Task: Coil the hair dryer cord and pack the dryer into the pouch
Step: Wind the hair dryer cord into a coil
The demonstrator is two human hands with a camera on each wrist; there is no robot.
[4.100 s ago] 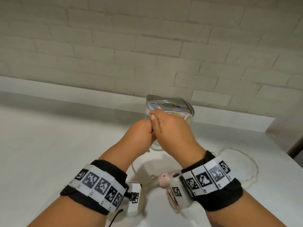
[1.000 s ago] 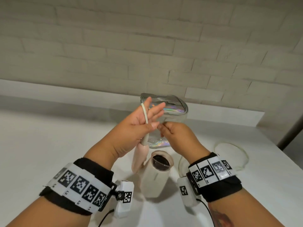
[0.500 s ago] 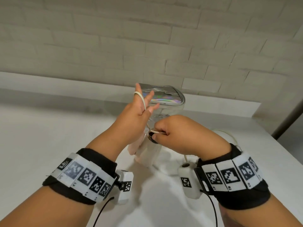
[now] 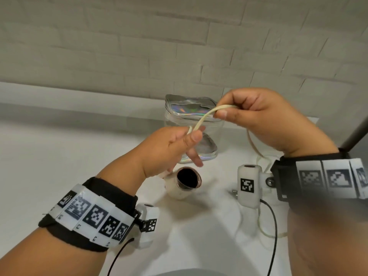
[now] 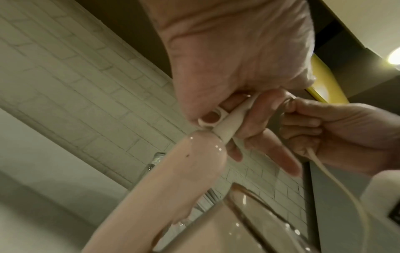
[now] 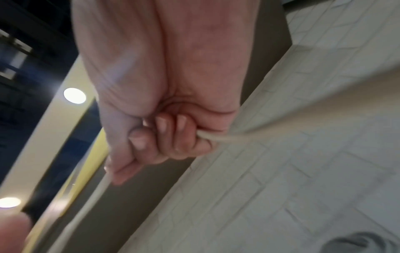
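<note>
On the white counter [image 4: 49, 156], left to right: left hand [image 4: 169, 148], hair dryer [image 4: 183, 186], pouch [image 4: 191, 112], right hand [image 4: 264, 120].

Left hand: raised above the counter. Thumb and curled fingers grip the cord [image 4: 201, 121] where it leaves the dryer handle; left wrist view shows the white strain relief [image 5: 229, 123] clamped there, with a loop of cord round one finger. Two fingers point down, straight.

Hair dryer: one, cream body with a pinkish handle [image 5: 173, 184]. It hangs from the left hand, dark round opening facing up toward the head camera. Whether its lower end touches the counter, cannot tell.

Pouch: one, clear walls with iridescent trim, standing upright at the back of the counter near the brick wall [image 4: 179, 46], behind both hands. Contents: nothing discernible through the clear wall. Dryer is outside it.

Right hand: raised higher than the left, fingers curled into a fist round the cord, thumb pressing it against the index finger. One stretch of cord runs between the two hands; the rest drops from the right hand to loose loops [image 4: 262, 226] on the counter.

Count: 1 dryer, 1 pouch, 1 cord.
</note>
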